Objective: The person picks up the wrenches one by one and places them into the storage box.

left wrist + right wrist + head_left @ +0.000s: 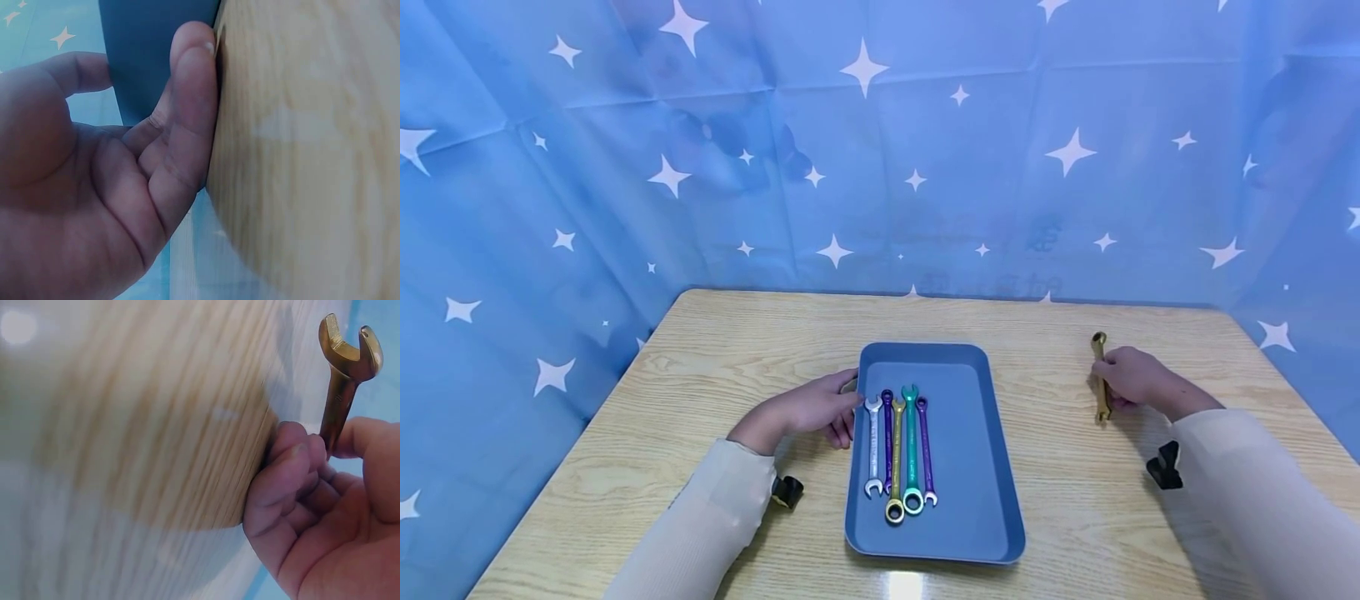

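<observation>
In the head view my left hand (820, 407) grips the left wall of a blue-grey tray (996, 467), thumb over the rim and fingers along the outside. The left wrist view shows its curled fingers (187, 125) low against the tabletop. Inside the tray lie a silver wrench (874, 450), two purple wrenches (927, 450), a yellow-gold wrench (896, 458) and a green wrench (912, 442), roughly side by side. Far to the right, my right hand (1131, 377) pinches a gold combination wrench (1101, 383) by its middle. The wrench's open end (350, 359) shows clearly in the right wrist view.
A light wood table (760, 333) carries the tray near its middle. Behind and to the left hangs a blue curtain with white stars (865, 192). Each wrist wears a small black device (1165, 467).
</observation>
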Available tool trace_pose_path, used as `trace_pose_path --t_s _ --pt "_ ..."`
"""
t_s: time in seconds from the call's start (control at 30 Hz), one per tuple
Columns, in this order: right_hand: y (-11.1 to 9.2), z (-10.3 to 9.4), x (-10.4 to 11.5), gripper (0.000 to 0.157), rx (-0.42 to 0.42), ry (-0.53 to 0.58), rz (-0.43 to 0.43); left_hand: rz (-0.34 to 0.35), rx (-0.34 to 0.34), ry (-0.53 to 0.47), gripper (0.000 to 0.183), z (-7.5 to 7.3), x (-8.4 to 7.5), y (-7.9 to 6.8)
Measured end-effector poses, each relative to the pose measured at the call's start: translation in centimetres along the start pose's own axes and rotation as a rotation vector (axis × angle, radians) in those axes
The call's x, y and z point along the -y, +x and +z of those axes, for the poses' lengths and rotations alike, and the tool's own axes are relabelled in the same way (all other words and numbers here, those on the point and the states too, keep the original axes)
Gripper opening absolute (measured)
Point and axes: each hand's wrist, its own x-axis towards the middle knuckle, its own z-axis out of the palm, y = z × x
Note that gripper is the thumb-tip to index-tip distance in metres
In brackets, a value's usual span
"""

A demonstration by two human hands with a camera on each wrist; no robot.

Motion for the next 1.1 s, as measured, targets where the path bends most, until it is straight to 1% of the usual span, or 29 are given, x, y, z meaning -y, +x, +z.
trace_pose_path --t_s 0.17,0.33,0.43,0.5,0.67,0.9,1.1 --pt "-0.1 0.3 0.2 0.036 -0.006 0.038 -0.006 -0.007 -0.001 0.005 0.065 0.0 0.0 0.0" --pt "-0.2 0.5 0.8 0.036 -0.023 0.044 -0.041 -0.01 -0.004 0.003 0.065 0.0 0.0 0.0" --pt "-0.6 0.6 1.5 0.037 -0.041 0.061 -0.067 -0.008 -0.002 0.0 0.065 0.1 -0.1 0.0" --pt "-0.9 0.7 2.1 0.038 -0.042 0.096 -0.087 -0.006 -0.002 0.001 0.065 0.1 -0.1 0.0" --pt "-1.6 1.2 3.7 0.041 -0.053 0.13 -0.146 -0.002 -0.005 0.004 0.065 0.0 -0.2 -0.1" --pt "-2.4 2.0 5.8 0.042 -0.065 0.124 -0.19 -0.001 -0.003 0.0 0.064 0.0 -0.1 -0.1" --pt "-3.1 2.7 7.1 0.042 -0.082 0.111 -0.225 -0.003 -0.002 -0.002 0.064 0.1 0.0 0.0"
